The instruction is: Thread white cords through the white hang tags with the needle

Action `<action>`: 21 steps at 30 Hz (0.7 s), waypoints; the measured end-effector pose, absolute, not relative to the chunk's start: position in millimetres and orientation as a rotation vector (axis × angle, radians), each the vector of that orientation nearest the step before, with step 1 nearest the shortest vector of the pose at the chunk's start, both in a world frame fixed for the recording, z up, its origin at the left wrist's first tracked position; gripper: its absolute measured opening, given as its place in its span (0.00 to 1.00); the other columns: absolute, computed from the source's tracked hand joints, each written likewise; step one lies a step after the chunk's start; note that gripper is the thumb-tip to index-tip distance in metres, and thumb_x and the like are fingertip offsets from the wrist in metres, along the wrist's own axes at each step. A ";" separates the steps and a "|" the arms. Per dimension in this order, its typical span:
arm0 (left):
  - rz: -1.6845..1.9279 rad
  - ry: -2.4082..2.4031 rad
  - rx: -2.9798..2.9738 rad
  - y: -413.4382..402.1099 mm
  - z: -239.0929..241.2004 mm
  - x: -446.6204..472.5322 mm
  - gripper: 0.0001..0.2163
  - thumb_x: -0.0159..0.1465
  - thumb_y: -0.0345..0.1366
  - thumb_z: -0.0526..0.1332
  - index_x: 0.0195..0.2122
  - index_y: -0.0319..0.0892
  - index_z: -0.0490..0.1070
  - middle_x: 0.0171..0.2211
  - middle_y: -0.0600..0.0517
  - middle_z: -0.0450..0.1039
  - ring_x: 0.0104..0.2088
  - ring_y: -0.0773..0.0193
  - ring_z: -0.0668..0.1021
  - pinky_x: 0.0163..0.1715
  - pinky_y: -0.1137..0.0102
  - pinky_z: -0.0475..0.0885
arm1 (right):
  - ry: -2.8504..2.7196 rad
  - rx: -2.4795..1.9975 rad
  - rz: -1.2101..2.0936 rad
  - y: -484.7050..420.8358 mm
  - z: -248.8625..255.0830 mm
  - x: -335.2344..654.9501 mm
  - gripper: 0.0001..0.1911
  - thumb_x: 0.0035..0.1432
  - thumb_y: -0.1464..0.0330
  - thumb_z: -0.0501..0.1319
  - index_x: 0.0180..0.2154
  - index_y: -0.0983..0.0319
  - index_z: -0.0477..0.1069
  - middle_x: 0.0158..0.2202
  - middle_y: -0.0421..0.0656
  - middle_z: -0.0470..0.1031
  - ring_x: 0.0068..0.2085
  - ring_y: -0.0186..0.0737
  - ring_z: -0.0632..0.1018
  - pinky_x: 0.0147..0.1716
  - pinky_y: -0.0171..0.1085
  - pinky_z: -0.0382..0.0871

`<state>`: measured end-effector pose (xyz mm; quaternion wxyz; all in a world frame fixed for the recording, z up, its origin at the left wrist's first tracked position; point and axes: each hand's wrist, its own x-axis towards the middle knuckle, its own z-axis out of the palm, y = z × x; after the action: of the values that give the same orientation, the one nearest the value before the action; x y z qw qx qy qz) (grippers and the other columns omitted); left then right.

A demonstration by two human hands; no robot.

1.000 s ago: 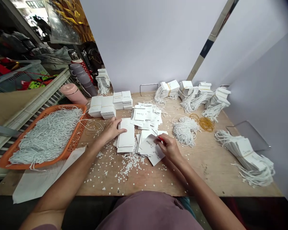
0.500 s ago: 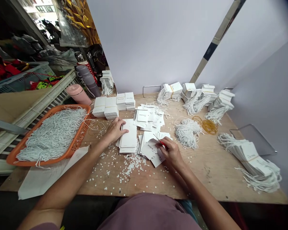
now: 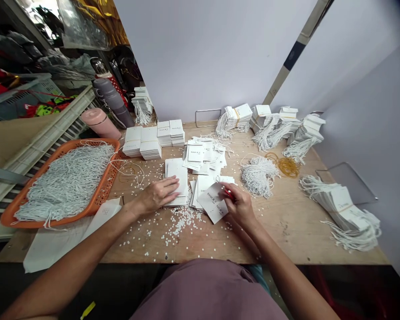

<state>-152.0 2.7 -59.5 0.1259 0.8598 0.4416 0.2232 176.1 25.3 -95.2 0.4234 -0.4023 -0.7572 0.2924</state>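
Note:
My left hand point(image 3: 160, 194) lies flat, fingers stretched, on the near end of a stack of blank white cards point(image 3: 176, 171) in the middle of the wooden table point(image 3: 286, 231). My right hand point(image 3: 240, 205) is closed on a thin red-handled tool point(image 3: 227, 192), its tip over a printed white tag point(image 3: 214, 203) that tops a small fanned pile. Small white paper dots point(image 3: 173, 229) are scattered on the table in front of both hands.
An orange basket of white strings point(image 3: 65, 180) sits at the left. Stacks of tags point(image 3: 153, 141) stand behind the hands, strung tag bundles point(image 3: 280, 126) along the back and right point(image 3: 348, 213). A loose string heap point(image 3: 259, 175) and rubber bands point(image 3: 286, 166) lie at centre right. Bottles point(image 3: 102, 122) stand at back left.
My left hand slid toward me along the blank card stack, from its far left edge to its near end. My right hand stayed on the tag with the tool.

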 end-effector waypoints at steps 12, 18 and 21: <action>1.089 1.124 2.643 -47.5 -21.5 -71.2 0.19 0.65 0.33 0.64 0.57 0.52 0.73 0.51 0.46 0.79 0.55 0.51 0.78 0.55 0.50 0.75 | -1.065 -0.989 1.849 17.7 -46.8 132.1 0.18 0.48 0.54 0.71 0.31 0.61 0.72 0.21 0.34 0.68 0.15 0.30 0.69 0.10 0.32 0.67; 1.336 1.425 1.526 -12.7 -20.9 -58.6 0.20 0.60 0.44 0.69 0.52 0.45 0.76 0.52 0.44 0.74 0.47 0.55 0.79 0.47 0.60 0.79 | -1.162 -0.998 1.662 12.1 -47.3 142.5 0.16 0.50 0.56 0.71 0.28 0.61 0.73 0.19 0.35 0.67 0.16 0.30 0.69 0.10 0.32 0.69; 1.390 1.369 1.246 3.7 -25.3 -53.9 0.15 0.58 0.40 0.71 0.45 0.41 0.79 0.40 0.48 0.77 0.37 0.64 0.78 0.39 0.68 0.78 | -1.218 -0.992 1.563 6.4 -49.1 148.6 0.15 0.51 0.57 0.70 0.28 0.62 0.74 0.22 0.36 0.68 0.16 0.29 0.68 0.10 0.32 0.68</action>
<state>-53.9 3.7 -25.3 0.4015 0.4931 0.5415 0.5500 148.6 6.4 -49.1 0.4466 -0.4005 -0.4917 0.6312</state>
